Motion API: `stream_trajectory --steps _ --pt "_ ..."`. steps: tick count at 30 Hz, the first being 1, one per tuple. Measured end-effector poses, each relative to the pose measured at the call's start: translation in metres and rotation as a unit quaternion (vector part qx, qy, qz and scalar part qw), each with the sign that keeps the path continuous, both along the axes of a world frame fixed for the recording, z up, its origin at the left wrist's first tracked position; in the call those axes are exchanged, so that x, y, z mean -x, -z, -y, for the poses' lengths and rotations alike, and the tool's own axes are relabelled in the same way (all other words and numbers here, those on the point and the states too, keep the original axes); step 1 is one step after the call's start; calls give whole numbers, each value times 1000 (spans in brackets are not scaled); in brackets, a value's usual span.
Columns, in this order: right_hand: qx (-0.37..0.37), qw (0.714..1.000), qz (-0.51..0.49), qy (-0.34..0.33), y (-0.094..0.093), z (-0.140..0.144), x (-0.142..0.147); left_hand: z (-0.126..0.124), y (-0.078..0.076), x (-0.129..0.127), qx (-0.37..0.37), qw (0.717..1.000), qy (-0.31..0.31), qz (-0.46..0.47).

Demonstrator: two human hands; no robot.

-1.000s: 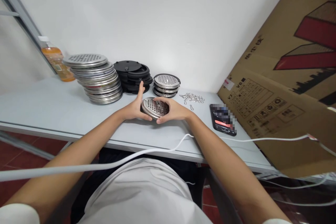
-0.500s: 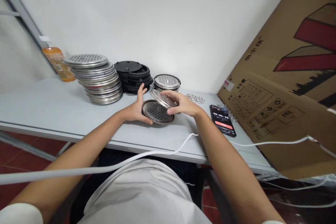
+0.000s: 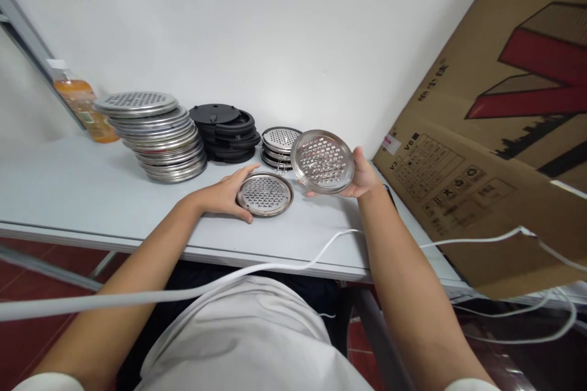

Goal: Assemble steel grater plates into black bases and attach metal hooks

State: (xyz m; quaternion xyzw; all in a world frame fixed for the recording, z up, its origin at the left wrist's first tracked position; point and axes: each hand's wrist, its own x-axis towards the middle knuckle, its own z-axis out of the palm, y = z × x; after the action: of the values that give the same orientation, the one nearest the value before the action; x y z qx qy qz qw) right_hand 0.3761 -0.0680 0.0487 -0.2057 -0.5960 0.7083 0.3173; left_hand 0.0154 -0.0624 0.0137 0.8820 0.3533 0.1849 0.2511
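Grey desk (image 3: 68,189) against a white wall. Left hand (image 3: 224,195) rests open on a flat perforated disc (image 3: 265,193); right hand (image 3: 362,174) grips a raised disc (image 3: 322,160) at 2 o'clock, near the cardboard box (image 3: 481,153) edge.

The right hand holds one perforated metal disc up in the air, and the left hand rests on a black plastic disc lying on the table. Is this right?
Not quite. In the head view the left hand rests on a perforated metal disc lying on the table, not a black plastic one. The right hand does hold the other perforated disc up in the air.
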Motion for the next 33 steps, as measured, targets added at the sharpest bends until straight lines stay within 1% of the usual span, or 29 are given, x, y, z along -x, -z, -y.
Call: stream_trajectory --steps 2,4,8,10,13,16,19,24,30,33 --pt "15 1000 0 5 1 -1 0 1 0 -1 -13 1000 1 -13" --pt "25 1000 0 0 1 -1 0 2 -1 -3 -18 999 -9 -45" --pt "40 999 -12 -33 5 -2 -2 3 -2 -4 -12 993 -36 -116" --pt "47 998 -13 -50 7 -4 -4 2 -2 -3 -9 993 -28 -111" --pt "54 996 -9 -67 10 -8 -7 -1 -2 -1 5 997 -14 -79" --pt "56 996 -4 -68 10 -11 -9 -4 -2 1 16 998 -10 -63" --pt "54 996 -2 -69 9 -13 -10 -4 -2 2 9 998 -17 -57" --pt "59 997 14 -46 4 -9 -10 -5 -3 1 -11 999 -18 -33" --pt "77 994 74 38 -4 -1 -9 -6 -3 3 -24 999 -25 -10" --pt "82 993 79 37 -4 -1 -9 -7 -3 3 -32 999 -29 9"
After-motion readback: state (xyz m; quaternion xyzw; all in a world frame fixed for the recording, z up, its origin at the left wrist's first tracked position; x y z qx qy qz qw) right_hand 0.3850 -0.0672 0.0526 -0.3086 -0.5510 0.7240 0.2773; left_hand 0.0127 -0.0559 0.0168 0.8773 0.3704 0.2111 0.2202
